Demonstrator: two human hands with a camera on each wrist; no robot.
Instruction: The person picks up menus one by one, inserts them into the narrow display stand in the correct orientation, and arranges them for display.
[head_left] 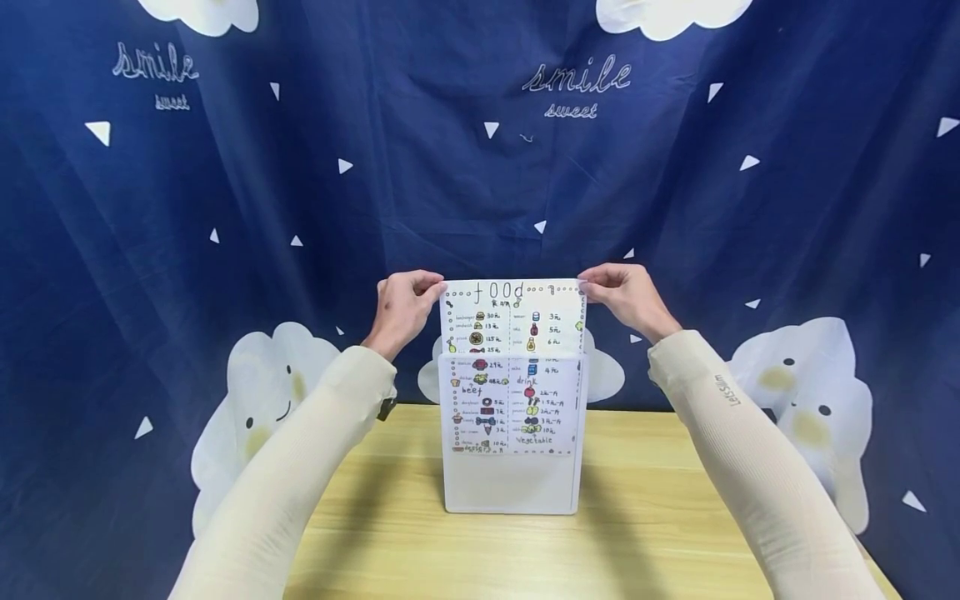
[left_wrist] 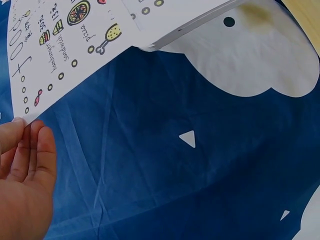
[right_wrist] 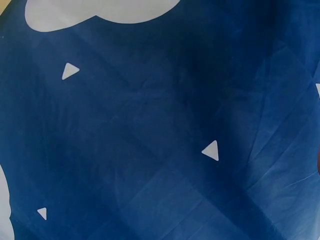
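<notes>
Currently: sheet (head_left: 512,317), printed menu, upright, lower half inside a translucent sleeve (head_left: 512,467) standing on the desk (head_left: 390,533). Left hand (head_left: 402,307) pinches its top left corner; right hand (head_left: 624,296) pinches the top right. Advice: keep both corners level, the sheet square to the sleeve's mouth, edges unbuckled.

left hand (head_left: 403,307) raised, fingers curled in a pinch, wrist bent back | right hand (head_left: 628,297) level with it (mirrored pose), fingertips pinched inward | both arms in cream sleeves, stretched forward and up, converging toward centre | right wrist view: hand out of sight
</notes>
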